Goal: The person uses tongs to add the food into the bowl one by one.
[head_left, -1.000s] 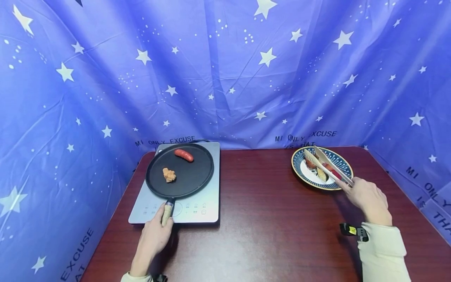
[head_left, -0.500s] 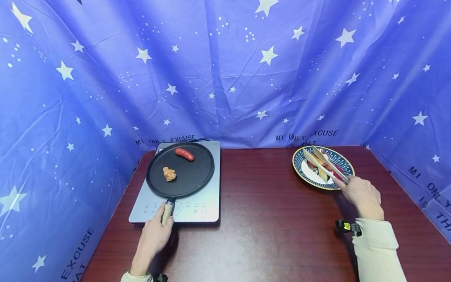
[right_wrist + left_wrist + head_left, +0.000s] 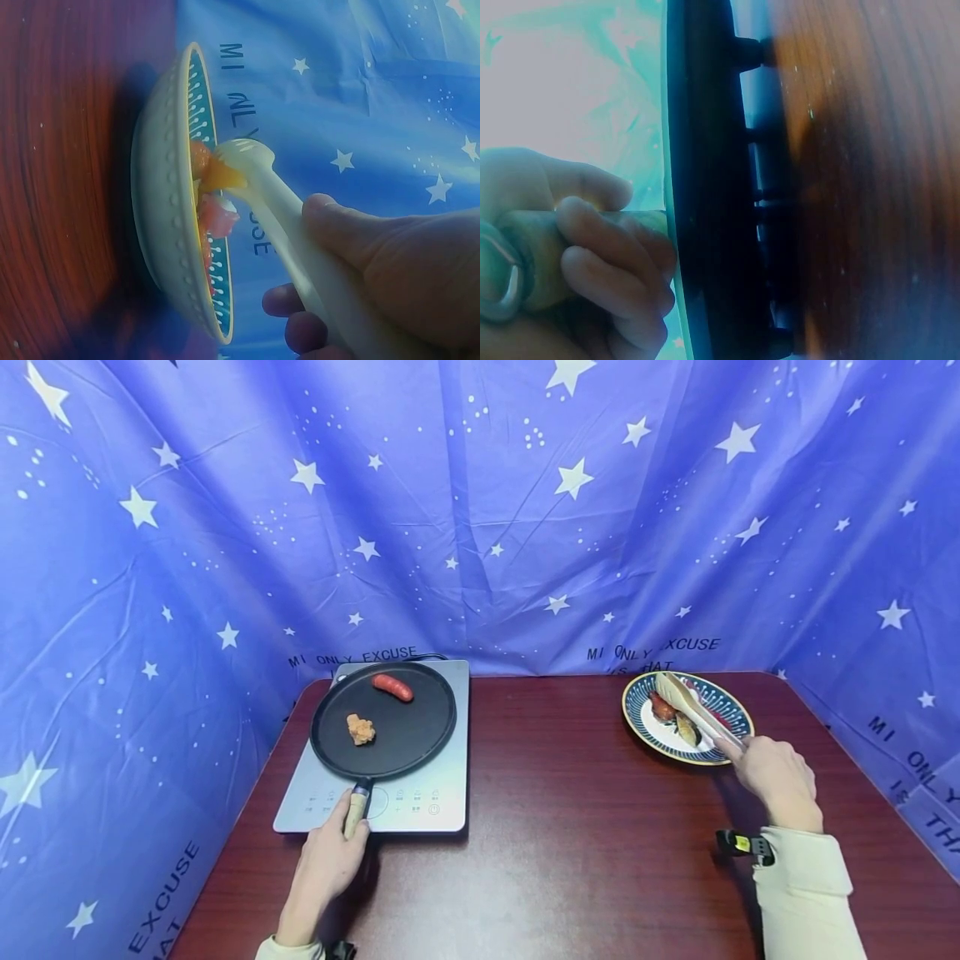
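Note:
My left hand (image 3: 330,860) grips the beige handle (image 3: 356,814) of a flat black frying pan (image 3: 408,735). A red sausage (image 3: 392,687) and a fried golden nugget-like piece (image 3: 361,730) lie in the pan. On the right, my right hand (image 3: 778,783) holds pale food tongs (image 3: 693,708) over a blue-patterned plate (image 3: 636,727). Their tips have come together at a yellow-orange piece (image 3: 225,176) in the right wrist view. A glossy brown piece (image 3: 662,708), a dark-edged slice (image 3: 686,729) and a pinkish piece (image 3: 219,216) are also on the plate.
Under the pan is a silver induction cooker (image 3: 446,777) with touch controls along its front. A dark red wooden table (image 3: 555,810) stretches between cooker and plate. Blue star-printed curtains (image 3: 510,527) enclose the back and sides.
The tongs' arms, spread apart over the plate earlier, have now closed together. The right hand has moved slightly left compared with one second ago. The left hand and pan have stayed put.

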`<state>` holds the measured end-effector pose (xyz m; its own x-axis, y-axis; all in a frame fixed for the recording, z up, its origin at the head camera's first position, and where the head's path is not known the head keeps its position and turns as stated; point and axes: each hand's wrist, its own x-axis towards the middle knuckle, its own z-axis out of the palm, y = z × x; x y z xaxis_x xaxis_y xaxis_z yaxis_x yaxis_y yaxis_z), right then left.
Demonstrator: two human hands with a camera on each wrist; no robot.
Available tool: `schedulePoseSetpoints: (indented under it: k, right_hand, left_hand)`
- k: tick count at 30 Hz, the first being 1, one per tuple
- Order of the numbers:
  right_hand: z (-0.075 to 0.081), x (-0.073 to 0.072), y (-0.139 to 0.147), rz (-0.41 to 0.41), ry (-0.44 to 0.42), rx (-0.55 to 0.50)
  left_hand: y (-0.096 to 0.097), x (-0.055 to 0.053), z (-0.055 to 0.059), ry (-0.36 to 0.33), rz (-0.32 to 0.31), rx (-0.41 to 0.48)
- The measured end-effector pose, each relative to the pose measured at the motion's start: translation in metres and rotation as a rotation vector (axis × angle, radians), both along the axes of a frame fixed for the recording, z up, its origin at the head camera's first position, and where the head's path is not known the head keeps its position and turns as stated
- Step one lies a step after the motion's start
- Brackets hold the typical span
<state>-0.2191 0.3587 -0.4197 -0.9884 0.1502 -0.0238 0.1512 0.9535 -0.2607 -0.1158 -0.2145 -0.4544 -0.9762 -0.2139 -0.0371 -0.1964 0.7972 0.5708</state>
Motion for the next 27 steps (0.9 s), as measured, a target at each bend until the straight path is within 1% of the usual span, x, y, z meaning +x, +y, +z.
schedulePoseSetpoints:
  k: [7,11,14,18,21,27]
  right_hand:
    - [-0.002,0.001,0.005,-0.008,0.018,-0.025]
    - [0.000,0.002,0.006,-0.002,0.027,-0.039]
    - [0.002,0.003,0.008,0.014,0.020,-0.048]
    - [0.003,0.007,0.011,0.018,0.003,-0.070]
    - [0.004,0.009,0.012,0.020,0.007,-0.086]
    - [0.001,0.008,0.015,0.068,0.036,-0.104]
  left_hand:
    - [0.000,0.000,0.000,0.006,-0.004,-0.005]
    - [-0.001,0.000,0.000,0.007,-0.003,-0.003]
    - [0.000,0.000,0.000,0.008,-0.002,0.001]
    - [0.000,0.000,0.000,0.008,-0.002,0.003]
    - [0.000,0.001,0.001,0.013,0.002,0.001]
    - [0.001,0.001,0.001,0.019,0.006,-0.003]
